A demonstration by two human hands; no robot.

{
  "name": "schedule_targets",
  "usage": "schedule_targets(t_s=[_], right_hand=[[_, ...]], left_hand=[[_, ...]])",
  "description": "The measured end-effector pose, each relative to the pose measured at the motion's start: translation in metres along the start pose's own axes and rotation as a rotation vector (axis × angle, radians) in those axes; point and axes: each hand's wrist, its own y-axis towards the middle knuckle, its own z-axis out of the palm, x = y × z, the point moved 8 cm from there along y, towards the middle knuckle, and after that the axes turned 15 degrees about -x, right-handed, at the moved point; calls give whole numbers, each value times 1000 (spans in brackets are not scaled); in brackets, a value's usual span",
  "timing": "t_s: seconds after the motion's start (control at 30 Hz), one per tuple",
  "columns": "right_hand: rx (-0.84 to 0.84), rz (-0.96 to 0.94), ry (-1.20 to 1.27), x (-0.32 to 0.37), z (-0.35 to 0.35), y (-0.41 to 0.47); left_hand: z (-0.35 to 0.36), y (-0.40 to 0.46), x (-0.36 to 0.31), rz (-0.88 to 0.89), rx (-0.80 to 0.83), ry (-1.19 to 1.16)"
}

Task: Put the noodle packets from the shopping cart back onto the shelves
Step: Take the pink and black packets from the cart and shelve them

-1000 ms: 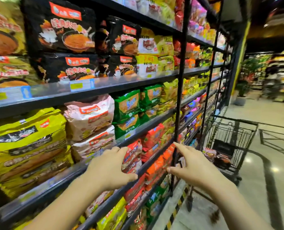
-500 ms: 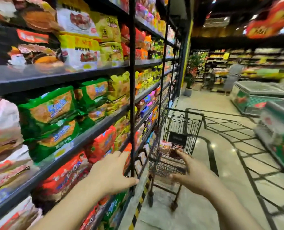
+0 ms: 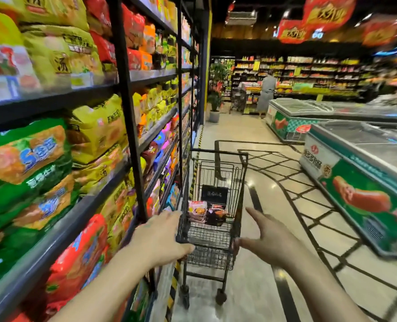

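A small black wire shopping cart (image 3: 217, 238) stands in the aisle just right of the noodle shelves (image 3: 81, 205). Inside it lie a pale pink noodle packet (image 3: 197, 211) and a dark noodle packet (image 3: 217, 214), side by side at the far end of the basket. My left hand (image 3: 160, 240) is at the cart's near left corner, fingers loosely spread, holding nothing. My right hand (image 3: 266, 238) hovers at the cart's near right edge, fingers apart and empty. The shelves on the left carry green, yellow and red noodle packs.
Chest freezers (image 3: 360, 173) line the right side of the aisle. A black shelf upright (image 3: 130, 126) stands close to my left hand. A person (image 3: 266, 92) stands with another cart far down the aisle beside a potted plant (image 3: 214, 98). Tiled floor (image 3: 285, 187) stretches ahead.
The view has swung right from the shelves toward the cart. Both hands have moved off the shelf area and now flank the cart's near end.
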Motion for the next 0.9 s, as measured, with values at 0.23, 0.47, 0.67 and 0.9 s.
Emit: schedule_targets(t_s=[0.23,0.47,0.67,0.9], right_hand=[[41,101,40,-24,42,90],[77,144,41,-61,89,231],[154,124,32,-86,121,357],[223,148,16,-114,171,455]], left_hand=[[53,106,3,33,67,-54],[107,241,3,9,113,-35],[144,352,0,-48,172,-21],[199,441,11,-104,224,-17]])
